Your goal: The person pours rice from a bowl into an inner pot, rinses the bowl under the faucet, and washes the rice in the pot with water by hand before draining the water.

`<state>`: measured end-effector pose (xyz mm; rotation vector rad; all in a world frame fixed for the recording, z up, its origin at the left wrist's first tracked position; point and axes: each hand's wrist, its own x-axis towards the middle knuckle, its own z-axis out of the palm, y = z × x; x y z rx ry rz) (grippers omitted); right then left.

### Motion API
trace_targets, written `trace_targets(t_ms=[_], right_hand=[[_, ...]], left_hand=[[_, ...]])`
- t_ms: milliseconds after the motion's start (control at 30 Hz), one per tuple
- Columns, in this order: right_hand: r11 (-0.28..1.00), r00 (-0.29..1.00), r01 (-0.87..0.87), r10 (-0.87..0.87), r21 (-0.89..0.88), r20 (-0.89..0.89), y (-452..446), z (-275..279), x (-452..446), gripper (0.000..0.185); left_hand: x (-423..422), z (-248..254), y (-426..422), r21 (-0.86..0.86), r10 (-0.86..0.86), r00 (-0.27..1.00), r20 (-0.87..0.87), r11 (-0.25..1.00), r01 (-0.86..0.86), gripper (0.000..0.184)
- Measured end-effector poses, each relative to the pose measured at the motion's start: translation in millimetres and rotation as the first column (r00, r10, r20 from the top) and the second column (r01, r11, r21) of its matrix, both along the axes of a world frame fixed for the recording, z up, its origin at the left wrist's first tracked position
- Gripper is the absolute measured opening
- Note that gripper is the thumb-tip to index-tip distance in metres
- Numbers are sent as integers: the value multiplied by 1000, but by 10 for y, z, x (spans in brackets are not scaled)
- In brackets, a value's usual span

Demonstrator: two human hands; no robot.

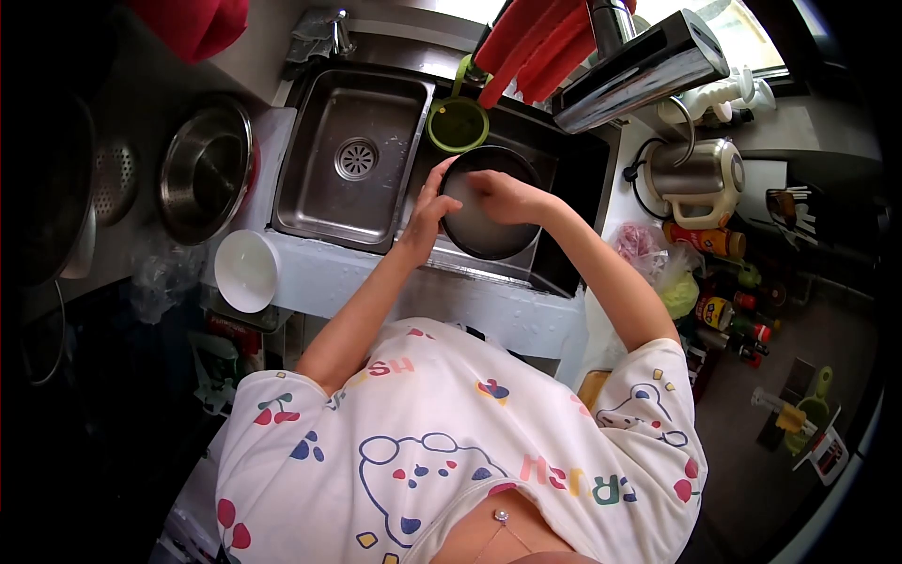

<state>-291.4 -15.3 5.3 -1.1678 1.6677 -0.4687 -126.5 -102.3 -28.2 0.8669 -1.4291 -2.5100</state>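
A dark round pot with cloudy, whitish liquid in it is over the right basin of the steel sink. My left hand grips the pot's left rim, thumb over the inside edge. Reaching in from the right, my right hand has its fingers inside the pot, at the cloudy liquid; its fingertips are hard to make out, and whether they hold anything is hidden. Just behind the pot, a green strainer or ladle-like bowl rests in the sink.
A white bowl stands left on the counter edge. Metal basins lean at the left wall. Red gloves hang behind the sink beside a large faucet. A kettle, bags and bottles are at right.
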Motion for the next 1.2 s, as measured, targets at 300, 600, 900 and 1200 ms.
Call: trace_targets(t_ms=[300,600,900,1200], right_hand=[[925,868,-364,296,-105,-399,439,475,206,50],[991,943,96,-119,-88,-310,333,528,-81,38],[845,909,410,-409,343,-78,-24,371,-67,37],[977,952,190,-209,102,226,41,127,-38,43]], left_hand=[[-42,20,9,19,57,998,-33,998,-57,72],[-47,164,6,27,66,998,-18,997,-66,72],[-54,100,76,20,71,997,-13,997,-71,70],[-21,119,28,37,42,999,21,998,-43,72]])
